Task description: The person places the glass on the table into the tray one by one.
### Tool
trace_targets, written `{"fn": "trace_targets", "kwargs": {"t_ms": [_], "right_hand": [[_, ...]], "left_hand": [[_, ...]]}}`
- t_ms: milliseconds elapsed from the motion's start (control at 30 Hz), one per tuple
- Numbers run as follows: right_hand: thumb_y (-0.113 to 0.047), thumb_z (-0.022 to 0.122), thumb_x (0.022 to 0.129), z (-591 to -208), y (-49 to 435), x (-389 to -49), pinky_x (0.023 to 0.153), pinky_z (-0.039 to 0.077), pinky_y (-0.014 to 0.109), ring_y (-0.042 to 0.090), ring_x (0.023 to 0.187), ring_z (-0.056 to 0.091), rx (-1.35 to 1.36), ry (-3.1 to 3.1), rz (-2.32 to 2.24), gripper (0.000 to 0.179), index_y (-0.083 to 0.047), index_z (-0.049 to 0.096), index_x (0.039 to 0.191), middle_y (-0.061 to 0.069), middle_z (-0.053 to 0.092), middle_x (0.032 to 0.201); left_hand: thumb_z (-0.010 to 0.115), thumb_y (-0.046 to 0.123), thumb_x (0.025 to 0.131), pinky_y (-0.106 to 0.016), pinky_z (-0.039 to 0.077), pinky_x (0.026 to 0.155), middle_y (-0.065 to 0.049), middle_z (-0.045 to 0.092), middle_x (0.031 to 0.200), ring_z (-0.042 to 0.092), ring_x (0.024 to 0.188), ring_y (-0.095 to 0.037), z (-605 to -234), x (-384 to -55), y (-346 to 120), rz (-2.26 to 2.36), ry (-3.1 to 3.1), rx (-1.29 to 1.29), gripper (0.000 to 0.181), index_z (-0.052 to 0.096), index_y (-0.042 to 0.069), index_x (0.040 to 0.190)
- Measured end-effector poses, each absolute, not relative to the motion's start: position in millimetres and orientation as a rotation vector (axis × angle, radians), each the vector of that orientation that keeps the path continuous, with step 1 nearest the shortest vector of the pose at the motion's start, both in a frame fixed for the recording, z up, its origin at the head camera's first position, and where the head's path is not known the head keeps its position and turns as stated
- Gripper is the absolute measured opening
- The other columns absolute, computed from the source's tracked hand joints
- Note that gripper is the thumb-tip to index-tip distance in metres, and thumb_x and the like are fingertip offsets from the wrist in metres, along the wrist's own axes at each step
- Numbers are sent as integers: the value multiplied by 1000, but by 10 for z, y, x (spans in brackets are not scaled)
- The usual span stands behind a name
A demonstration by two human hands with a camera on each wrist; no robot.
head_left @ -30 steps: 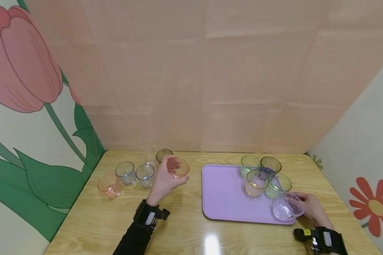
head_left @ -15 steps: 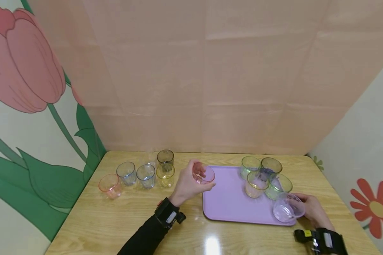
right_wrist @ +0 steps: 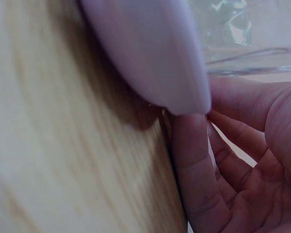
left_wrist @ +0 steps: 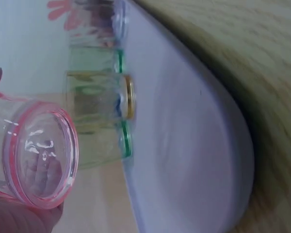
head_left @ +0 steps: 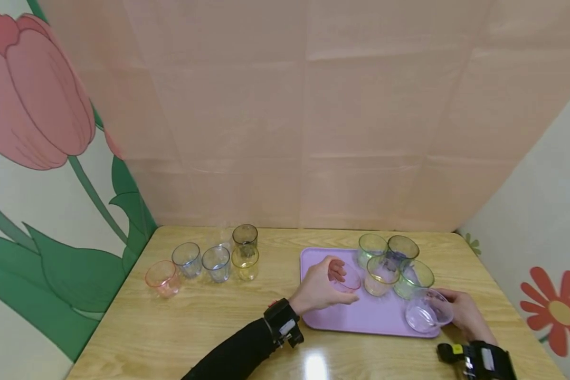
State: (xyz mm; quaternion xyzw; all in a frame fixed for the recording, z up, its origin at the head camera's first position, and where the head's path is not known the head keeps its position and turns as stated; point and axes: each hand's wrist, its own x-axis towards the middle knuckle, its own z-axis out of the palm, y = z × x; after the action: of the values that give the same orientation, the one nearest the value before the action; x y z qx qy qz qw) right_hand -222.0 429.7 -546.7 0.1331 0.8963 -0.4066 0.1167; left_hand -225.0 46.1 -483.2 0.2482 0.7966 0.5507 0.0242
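Note:
My left hand (head_left: 320, 285) grips a pink-tinted drinking glass (left_wrist: 41, 153) around its side, over the purple tray (head_left: 351, 319). Its base faces the left wrist camera, and the glass hangs just left of a yellow-rimmed glass (head_left: 381, 277) standing on the tray. At the tray's right front corner, my right hand (head_left: 465, 311) pinches the tray's edge, shown by its fingers (right_wrist: 194, 165) tucked against the rim in the right wrist view. A clear glass (head_left: 427, 311) stands right beside that hand, partly in front of it.
Two green glasses (head_left: 414, 279) and a dark glass (head_left: 403, 247) also stand on the tray. On the wooden table (head_left: 247, 327) to the left are an orange glass (head_left: 163, 279), two grey-blue glasses (head_left: 216, 264), a yellow glass (head_left: 245, 264) and a brown one (head_left: 245, 235).
My left hand has carried the pink glass rightward from beside the left group to over the tray, uncovering the yellow glass behind. My right hand has stayed at the tray's edge.

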Motion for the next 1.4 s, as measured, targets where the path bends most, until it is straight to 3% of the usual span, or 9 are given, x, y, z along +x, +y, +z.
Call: {"fn": "trace_targets", "kwargs": {"t_ms": [167, 333, 467, 600, 900, 1167, 1400], "right_hand": [[-53, 71, 84, -5472, 4315, -2207, 70, 45, 19, 38, 114, 53, 382, 2632, -1180, 85, 13, 50, 134, 34, 53, 133], [-51, 72, 84, -5474, 4322, -2208, 70, 47, 20, 36, 111, 54, 387, 2628, -1188, 84, 13, 50, 133, 34, 54, 131], [-50, 73, 84, -5486, 4326, -2198, 69, 47, 21, 34, 108, 56, 399, 2627, -1189, 83, 13, 50, 133, 34, 54, 131], [-52, 73, 83, -5498, 4314, -2198, 69, 47, 20, 38, 112, 54, 408, 2627, -1196, 85, 13, 50, 133, 35, 52, 133], [-50, 72, 84, -5494, 4319, -2195, 70, 47, 21, 30, 106, 57, 375, 2638, -1181, 82, 13, 52, 131, 32, 58, 128], [-47, 72, 85, -5470, 4319, -2199, 69, 49, 21, 18, 98, 58, 356, 2641, -1182, 77, 13, 53, 131, 31, 60, 126], [-53, 72, 84, -5452, 4289, -2212, 73, 47, 24, 36, 111, 55, 378, 2641, -1169, 83, 12, 52, 132, 34, 53, 133]], "left_hand": [[92, 26, 64, -21, 53, 82, 13, 62, 100, 63, 93, -5, -4879, -2250, 625, 1698, 2431, 734, 70, 54, 19, 122], [92, 21, 60, -15, 48, 80, 7, 64, 105, 60, 94, -2, -4937, -2221, 775, 1588, 2485, 700, 77, 51, 22, 126], [92, 25, 60, -12, 45, 79, 3, 66, 108, 58, 92, 0, -4955, -2170, 871, 1408, 2582, 694, 82, 47, 18, 128], [93, 33, 59, -11, 44, 81, 8, 64, 109, 55, 93, 4, -4966, -2165, 925, 1231, 2631, 751, 78, 51, 20, 124], [92, 51, 54, -21, 37, 76, 17, 60, 106, 50, 93, 0, -4970, -2167, 991, 1021, 2712, 750, 84, 56, 35, 129], [94, 43, 55, -14, 46, 73, 10, 68, 108, 58, 90, 1, -4973, -2133, 1050, 1078, 2650, 705, 81, 58, 28, 126], [92, 51, 55, -14, 45, 72, 11, 67, 107, 58, 88, 1, -5017, -2129, 1120, 963, 2709, 680, 80, 58, 27, 123]]}}
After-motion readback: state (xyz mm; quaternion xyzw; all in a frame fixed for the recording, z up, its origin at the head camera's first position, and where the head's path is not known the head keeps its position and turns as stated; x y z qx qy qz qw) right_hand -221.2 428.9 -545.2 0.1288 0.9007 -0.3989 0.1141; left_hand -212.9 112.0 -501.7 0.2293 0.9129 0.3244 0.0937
